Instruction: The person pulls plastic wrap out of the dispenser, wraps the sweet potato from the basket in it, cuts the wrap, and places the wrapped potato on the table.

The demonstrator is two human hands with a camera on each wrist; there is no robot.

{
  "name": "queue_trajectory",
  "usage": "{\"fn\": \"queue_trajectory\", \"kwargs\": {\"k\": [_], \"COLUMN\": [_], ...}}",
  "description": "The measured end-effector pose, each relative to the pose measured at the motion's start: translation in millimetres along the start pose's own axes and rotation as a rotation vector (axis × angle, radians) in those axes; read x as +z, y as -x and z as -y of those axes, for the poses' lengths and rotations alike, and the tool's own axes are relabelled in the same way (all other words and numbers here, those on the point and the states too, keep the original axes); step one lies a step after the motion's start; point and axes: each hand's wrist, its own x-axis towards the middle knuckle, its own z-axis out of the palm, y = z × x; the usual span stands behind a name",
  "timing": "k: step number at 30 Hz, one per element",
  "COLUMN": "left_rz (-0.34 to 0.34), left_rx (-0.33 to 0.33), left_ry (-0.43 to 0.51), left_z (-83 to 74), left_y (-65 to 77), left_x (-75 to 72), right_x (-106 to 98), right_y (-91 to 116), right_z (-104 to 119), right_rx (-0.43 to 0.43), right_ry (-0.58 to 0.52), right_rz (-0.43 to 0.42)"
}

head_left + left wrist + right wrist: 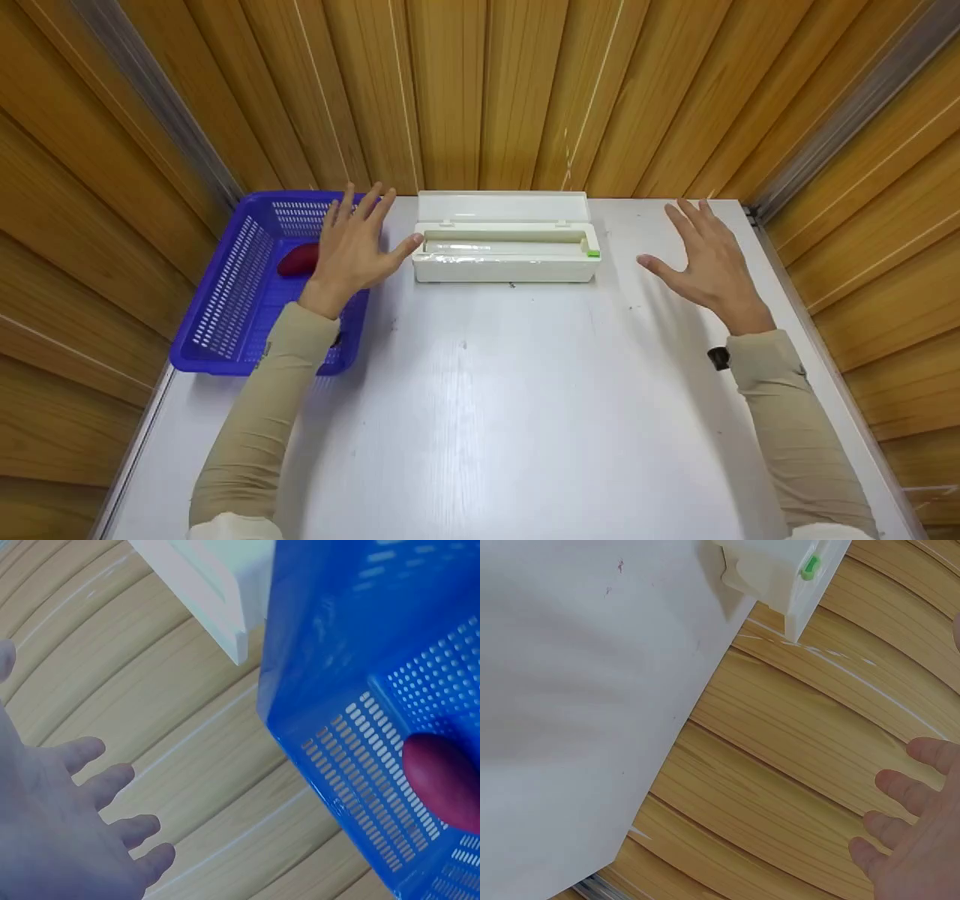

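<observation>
My left hand [351, 251] hovers over the right side of a blue plastic basket [202, 300], its fingers spread and nothing in its grasp. Inside the basket lies a dark red, rounded oblong item [444, 784], partly hidden by the hand in the head view. My right hand [712, 266] is held above the right part of the table, fingers spread and holding nothing. Between the hands, at the back, stands a white plastic wrap dispenser box [504, 270] with its lid [502, 205] raised. A pale roll [506, 247] lies in its trough, and a small green piece [593, 253] sits at its right end.
A white table [480, 405] extends in front of the dispenser, with small dark marks on its surface. Wood-patterned panels [517, 90] close off the back and both sides, and metal rails [847, 105] run along the corners.
</observation>
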Motion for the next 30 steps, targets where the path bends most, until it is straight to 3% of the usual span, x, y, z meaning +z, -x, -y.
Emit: {"fn": "queue_trajectory", "kwargs": {"k": [20,30], "left_rz": [-0.047,-0.032], "left_rx": [0.067,0.091], "left_ry": [0.053,0.076], "left_z": [-12.9,-19.9], "left_y": [2.8,4.6], "left_x": [23.6,31.6], "right_x": [21.2,31.5], "right_y": [0.4,1.3], "right_z": [11.1,15.2], "right_rx": [-0.028,-0.050], "right_ry": [-0.028,-0.070], "right_rz": [-0.050,-0.101]}}
